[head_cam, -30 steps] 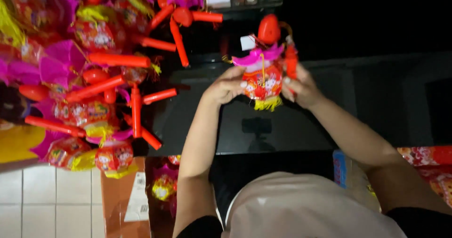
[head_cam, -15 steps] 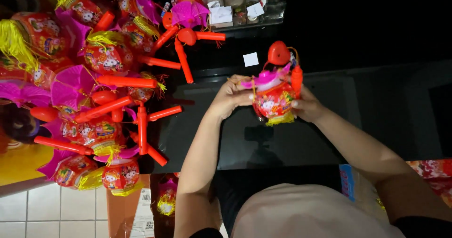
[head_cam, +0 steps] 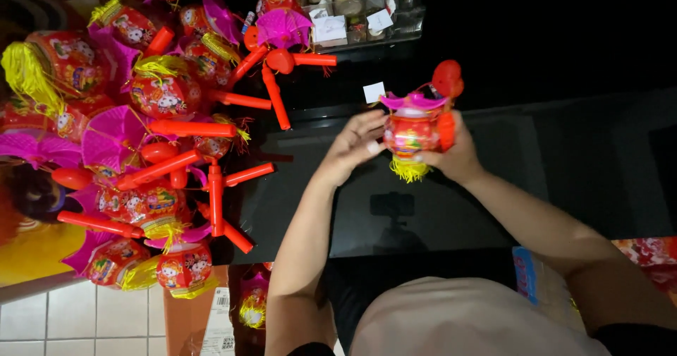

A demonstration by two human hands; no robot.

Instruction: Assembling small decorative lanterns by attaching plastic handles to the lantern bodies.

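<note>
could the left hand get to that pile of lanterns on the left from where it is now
Probably yes. The left hand is only touching the lantern that the right hand also holds, and the dark tabletop between it and the pile of lanterns looks open.
</note>
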